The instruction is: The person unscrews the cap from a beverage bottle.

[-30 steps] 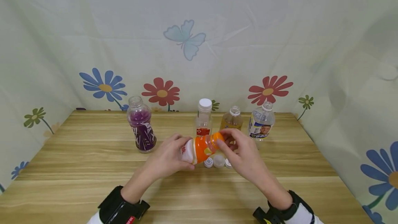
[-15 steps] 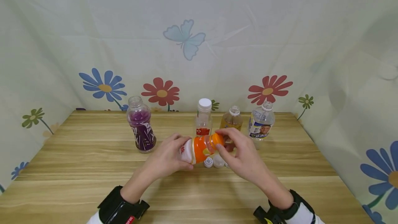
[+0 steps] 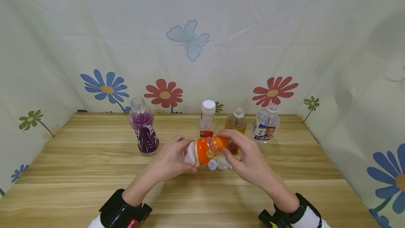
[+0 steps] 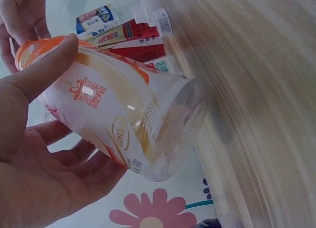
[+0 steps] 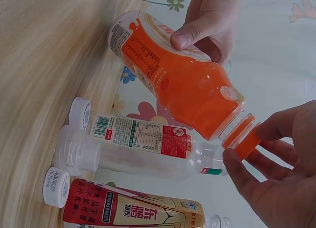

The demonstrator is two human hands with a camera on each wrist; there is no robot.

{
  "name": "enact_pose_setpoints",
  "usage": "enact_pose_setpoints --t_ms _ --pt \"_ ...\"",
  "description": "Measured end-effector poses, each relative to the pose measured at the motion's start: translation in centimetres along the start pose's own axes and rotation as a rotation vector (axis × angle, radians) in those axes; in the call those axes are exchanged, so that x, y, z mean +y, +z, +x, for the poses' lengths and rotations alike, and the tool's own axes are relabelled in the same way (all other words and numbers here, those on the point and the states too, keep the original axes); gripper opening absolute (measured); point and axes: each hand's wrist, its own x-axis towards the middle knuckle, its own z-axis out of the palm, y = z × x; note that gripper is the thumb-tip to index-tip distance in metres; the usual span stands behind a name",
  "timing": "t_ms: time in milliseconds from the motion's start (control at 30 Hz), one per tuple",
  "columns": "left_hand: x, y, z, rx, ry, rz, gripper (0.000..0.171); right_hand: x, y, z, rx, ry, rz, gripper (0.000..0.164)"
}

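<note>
My left hand (image 3: 172, 159) grips the lower part of an orange-and-white plastic drink bottle (image 3: 204, 151), tilted with its neck up to the right. In the left wrist view, the thumb lies across the bottle's white label (image 4: 98, 97). The thumb and fingers of my right hand (image 3: 248, 154) pinch the orange cap (image 5: 246, 144) at the bottle's mouth. A strip of clear neck shows below the cap in the right wrist view; how far the cap is screwed on I cannot tell. Below the bottle, a white cap (image 3: 212, 165) and a translucent cap (image 3: 223, 164) lie on the table.
Behind the hands stand a white-capped clear bottle (image 3: 207, 119), an uncapped yellowish bottle (image 3: 235, 122) and an uncapped clear bottle (image 3: 265, 126) with a blue-and-white label. To the left is an uncapped purple bottle (image 3: 145, 133). A flowered curtain (image 3: 221, 62) hangs behind the wooden table (image 3: 95, 150).
My right fingers have shifted a little around the orange cap, with the hand turning slightly. The left hand and the bottle have hardly moved.
</note>
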Motion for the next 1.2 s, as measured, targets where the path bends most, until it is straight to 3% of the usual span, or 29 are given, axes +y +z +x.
enact_pose_setpoints --t_ms 200,333,533,700,900,1200 --pt "0.06 -0.05 -0.04 -0.004 -0.002 0.010 0.076 -0.12 -0.10 -0.02 -0.010 0.013 0.037 0.043" --pt "0.11 -0.10 -0.05 -0.006 -0.006 0.008 0.076 -0.20 -0.07 -0.03 -0.007 0.030 0.055 0.038" --pt "0.11 -0.05 -0.02 -0.012 -0.006 0.011 0.076 -0.67 0.14 0.10 0.059 0.059 0.063 0.024" --pt "0.05 0.00 -0.03 -0.015 0.007 0.020 0.076 0.02 0.37 0.04 0.103 0.051 0.053 0.028" --pt "0.10 -0.05 -0.04 -0.007 0.007 0.012 0.076 0.02 0.19 -0.01 0.089 0.135 0.092 0.030" --pt "0.06 -0.04 -0.04 0.003 0.014 0.025 0.076 0.12 -0.07 -0.07 0.046 0.135 0.073 0.030"
